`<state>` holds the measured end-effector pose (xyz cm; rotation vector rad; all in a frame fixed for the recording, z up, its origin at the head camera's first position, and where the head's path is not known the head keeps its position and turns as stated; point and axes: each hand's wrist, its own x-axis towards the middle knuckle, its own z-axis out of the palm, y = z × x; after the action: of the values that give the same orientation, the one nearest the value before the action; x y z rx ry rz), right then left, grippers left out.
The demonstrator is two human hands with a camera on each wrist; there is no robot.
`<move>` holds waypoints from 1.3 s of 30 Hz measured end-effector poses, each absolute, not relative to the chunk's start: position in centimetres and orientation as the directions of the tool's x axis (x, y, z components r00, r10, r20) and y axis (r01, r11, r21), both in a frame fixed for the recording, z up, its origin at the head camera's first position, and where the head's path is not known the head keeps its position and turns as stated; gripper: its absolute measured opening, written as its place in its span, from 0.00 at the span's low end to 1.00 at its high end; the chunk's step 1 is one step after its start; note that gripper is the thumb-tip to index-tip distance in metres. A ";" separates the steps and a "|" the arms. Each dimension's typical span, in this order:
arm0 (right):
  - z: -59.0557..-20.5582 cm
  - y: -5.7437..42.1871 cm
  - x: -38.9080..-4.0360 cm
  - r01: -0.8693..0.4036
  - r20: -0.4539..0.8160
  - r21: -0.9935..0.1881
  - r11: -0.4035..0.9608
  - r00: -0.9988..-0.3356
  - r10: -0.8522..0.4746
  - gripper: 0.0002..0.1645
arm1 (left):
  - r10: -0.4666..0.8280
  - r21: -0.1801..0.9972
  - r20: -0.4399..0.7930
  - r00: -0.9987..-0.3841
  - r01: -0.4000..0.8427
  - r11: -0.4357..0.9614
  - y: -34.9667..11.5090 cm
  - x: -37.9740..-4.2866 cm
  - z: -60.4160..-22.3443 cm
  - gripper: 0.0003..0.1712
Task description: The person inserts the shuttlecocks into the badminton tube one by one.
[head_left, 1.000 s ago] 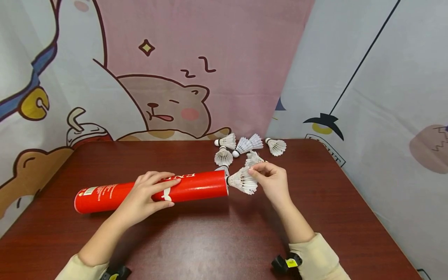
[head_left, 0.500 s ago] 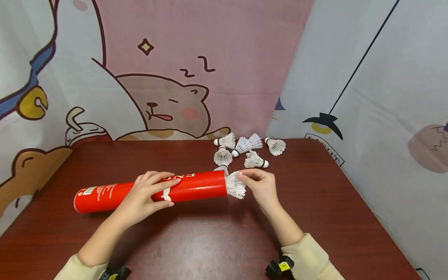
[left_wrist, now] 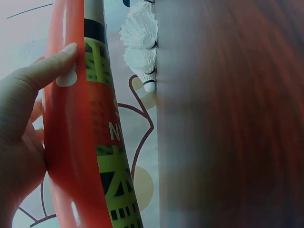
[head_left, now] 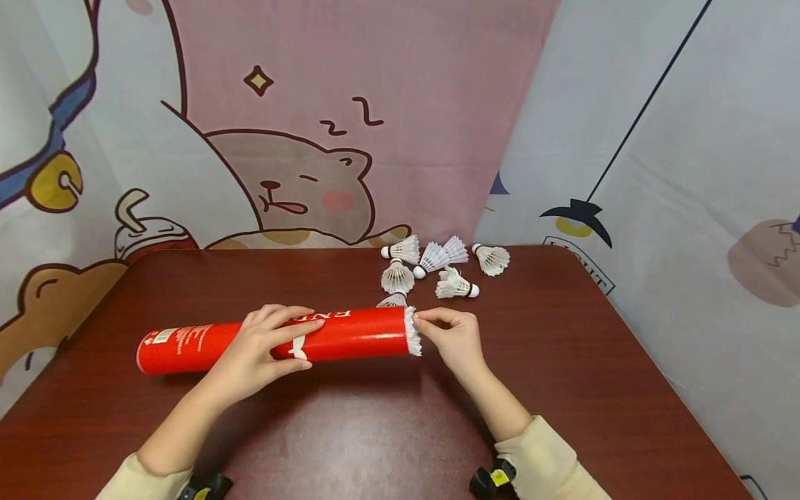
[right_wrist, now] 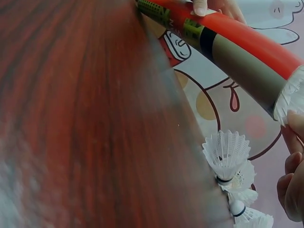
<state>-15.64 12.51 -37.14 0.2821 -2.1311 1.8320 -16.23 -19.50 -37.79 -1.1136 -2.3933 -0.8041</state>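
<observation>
My left hand point(head_left: 250, 355) grips the middle of a long red shuttlecock tube point(head_left: 362, 335), which lies sideways above the table. A white shuttlecock point(head_left: 413, 333) sits almost wholly inside the tube's right end, only its feather rim sticking out. At that rim, the thumb and forefinger of my right hand point(head_left: 457, 342) pinch the feathers. The right wrist view gives the feather skirt point(right_wrist: 295, 92) in the tube mouth close up, with those fingertips against its edge. In the left wrist view, the thumb presses along the tube point(left_wrist: 66, 118); its printed green and black side shows.
Several loose shuttlecocks lie at the back of the brown table point(head_left: 350, 430), behind the tube's open end. One shuttlecock point(head_left: 457, 284) points its cork right; another point(head_left: 491, 260) lies farther right. A cartoon-printed cloth point(head_left: 437, 125) hangs behind the table.
My right hand has moved left, pushing the shuttlecock from mostly outside the tube to nearly all inside. The left hand keeps its hold; the tube has shifted slightly right.
</observation>
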 end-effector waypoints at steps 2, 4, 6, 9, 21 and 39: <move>-37.2 12.3 -15.6 -0.352 0.365 -0.921 0.167 -0.930 0.050 0.04 | 0.568 0.332 0.554 -0.609 0.787 0.519 -19.4 -16.2 -37.7 0.43; -37.2 12.2 -15.5 -0.355 0.367 -0.920 0.165 -0.928 0.054 0.04 | 0.565 0.330 0.560 -0.606 0.789 0.518 -19.3 -16.2 -37.7 0.43; -37.2 12.0 -15.4 -0.358 0.371 -0.919 0.164 -0.927 0.055 0.04 | 0.566 0.327 0.562 -0.604 0.790 0.519 -19.2 -16.1 -37.6 0.43; -37.1 11.7 -15.2 -0.366 0.379 -0.916 0.164 -0.924 0.057 0.03 | 0.568 0.328 0.561 -0.602 0.791 0.516 -19.2 -16.0 -37.6 0.43; -36.8 10.4 -14.6 -0.449 0.479 -0.845 0.291 -0.877 0.038 0.06 | 0.571 0.333 0.560 -0.600 0.794 0.508 -19.0 -16.1 -37.8 0.34; -36.2 11.5 -14.8 -0.473 0.544 -0.799 0.371 -0.832 0.110 0.08 | 0.556 0.340 0.569 -0.606 0.789 0.512 -19.0 -15.9 -37.6 0.42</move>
<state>-14.79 11.54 -36.18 0.3128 -2.1176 1.4820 -15.88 -19.00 -37.59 -1.1113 -2.3693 -0.8213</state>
